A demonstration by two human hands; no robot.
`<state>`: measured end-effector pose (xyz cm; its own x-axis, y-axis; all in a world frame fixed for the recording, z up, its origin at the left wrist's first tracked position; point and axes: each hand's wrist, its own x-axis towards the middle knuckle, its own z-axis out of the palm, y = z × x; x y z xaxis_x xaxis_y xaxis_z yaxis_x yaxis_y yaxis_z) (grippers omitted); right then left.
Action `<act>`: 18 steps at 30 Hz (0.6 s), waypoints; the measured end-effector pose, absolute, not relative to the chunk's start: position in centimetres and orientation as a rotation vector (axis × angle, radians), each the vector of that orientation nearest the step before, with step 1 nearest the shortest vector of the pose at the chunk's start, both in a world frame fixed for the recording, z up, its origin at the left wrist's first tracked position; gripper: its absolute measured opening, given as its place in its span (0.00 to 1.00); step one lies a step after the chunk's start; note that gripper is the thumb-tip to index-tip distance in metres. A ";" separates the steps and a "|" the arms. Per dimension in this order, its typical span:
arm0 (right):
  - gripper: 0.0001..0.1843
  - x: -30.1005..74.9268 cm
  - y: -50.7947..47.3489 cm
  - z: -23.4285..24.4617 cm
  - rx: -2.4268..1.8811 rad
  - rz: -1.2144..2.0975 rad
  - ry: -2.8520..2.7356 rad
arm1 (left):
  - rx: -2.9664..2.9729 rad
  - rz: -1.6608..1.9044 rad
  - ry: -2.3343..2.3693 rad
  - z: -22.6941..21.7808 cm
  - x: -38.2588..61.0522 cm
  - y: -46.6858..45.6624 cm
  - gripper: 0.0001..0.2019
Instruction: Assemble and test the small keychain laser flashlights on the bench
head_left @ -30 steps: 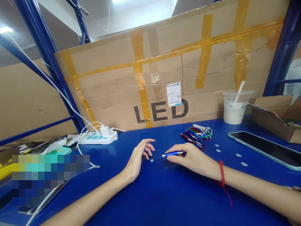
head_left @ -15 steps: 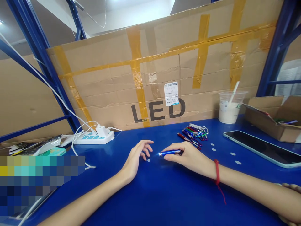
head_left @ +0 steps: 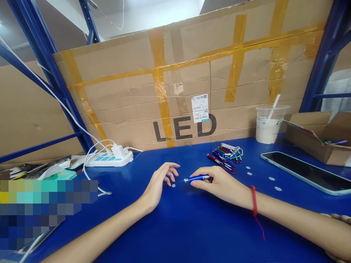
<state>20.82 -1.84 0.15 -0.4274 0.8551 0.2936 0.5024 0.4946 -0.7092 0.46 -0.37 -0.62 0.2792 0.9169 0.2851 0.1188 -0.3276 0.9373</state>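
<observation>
A slim blue penlight (head_left: 197, 178) is held above the middle of a blue worktop (head_left: 164, 233), its metal tip pointed left. It is pinched between the thumb and fingers of the right hand (head_left: 222, 182), at whose wrist a red cord bracelet (head_left: 254, 202) is worn. To the left, the left hand (head_left: 156, 186) is held with its fingers loosely curved and parted — nothing is gripped by them — and the penlight's tip is directed toward it across a gap. Whether the worktop is touched by this hand cannot be told. A small pale dot (head_left: 173, 186) is seen between the left fingers and the penlight.

On the far side of the right hand, a cluster of coloured penlights (head_left: 219, 159) with clips is laid out. Farther right are placed a phone (head_left: 304, 172), a clear cup (head_left: 267, 129) fitted with a white straw, and an open cardboard box (head_left: 307, 146); four more pale dots are scattered between cluster and phone. At the far left a white power strip (head_left: 124, 160) is set, with a plug inserted. The far edge is backed by a taped cardboard sheet (head_left: 131, 106) — "LED" is printed on it in black.
</observation>
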 end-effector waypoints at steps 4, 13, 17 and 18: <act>0.16 20.8 -1.9 0.2 -1.054 0.722 -2.138 | 1.671 1.150 0.976 -0.4 0.5 -0.5 0.21; 0.19 20.8 -1.8 0.1 -1.072 0.708 -2.126 | 1.669 1.164 0.994 -0.2 0.6 -0.6 0.21; 0.19 20.8 -1.7 0.0 -1.113 0.663 -2.135 | 1.666 1.157 0.985 -0.3 0.6 -0.6 0.21; 0.19 20.8 -1.7 0.0 -1.119 0.648 -2.139 | 1.663 1.157 0.983 -0.2 0.6 -0.7 0.21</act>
